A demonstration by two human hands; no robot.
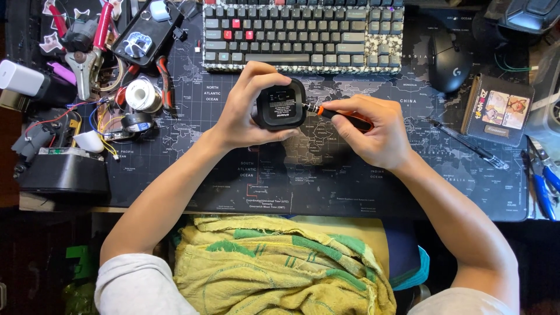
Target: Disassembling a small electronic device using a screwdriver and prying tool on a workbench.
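My left hand (245, 111) grips a small black boxy device (281, 105) with a label on its upturned face, holding it just above a dark desk mat printed with a world map (192, 169). My right hand (376, 131) holds a screwdriver with a black and orange handle (344, 116). Its tip touches the device's right edge. Both forearms reach in from the bottom of the view.
A keyboard (303, 35) lies beyond the hands, a black mouse (449, 61) at its right. A pen (466, 143), a small card box (499, 108) and blue pliers (545, 186) sit at right. Wire spools, tape, clamps and loose electronics (116, 99) crowd the left. A yellow-green towel (274, 268) covers my lap.
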